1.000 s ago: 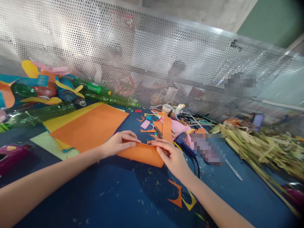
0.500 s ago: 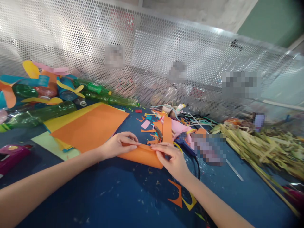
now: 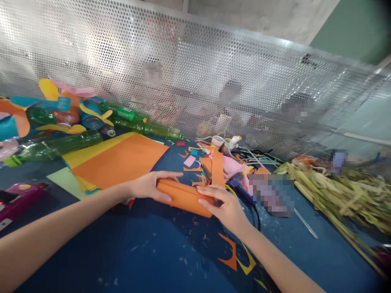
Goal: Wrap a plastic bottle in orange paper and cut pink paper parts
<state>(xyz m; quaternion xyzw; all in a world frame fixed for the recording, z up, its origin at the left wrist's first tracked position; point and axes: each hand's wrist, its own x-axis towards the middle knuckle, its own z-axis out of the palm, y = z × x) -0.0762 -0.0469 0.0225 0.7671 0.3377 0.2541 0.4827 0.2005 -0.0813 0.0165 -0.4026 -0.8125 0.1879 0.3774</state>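
An orange paper roll (image 3: 183, 198) lies crosswise just above the blue table. My left hand (image 3: 152, 185) grips its left end, with the thumb on the near side and the fingers over the far side. Around the right end, my right hand (image 3: 224, 203) has its fingers on top and its thumb in front. Behind the roll are an orange strip (image 3: 218, 169), scissors partly hidden among scraps, and small paper cuttings. Large orange sheets (image 3: 122, 162) lie over yellow ones beyond my left hand.
Green bottles (image 3: 61, 146) and paper-trimmed bottles lie at the left, near a magenta tool (image 3: 23, 199). A blue glue gun (image 3: 240, 187) with a black cord is right of my right hand. Dried husks (image 3: 336, 191) cover the far right. Perforated metal (image 3: 198, 61) stands behind.
The orange paper, earlier pinched along its upper edge, is now a closed, rounder roll. My left hand has spread around its left end. The view has shifted slightly.
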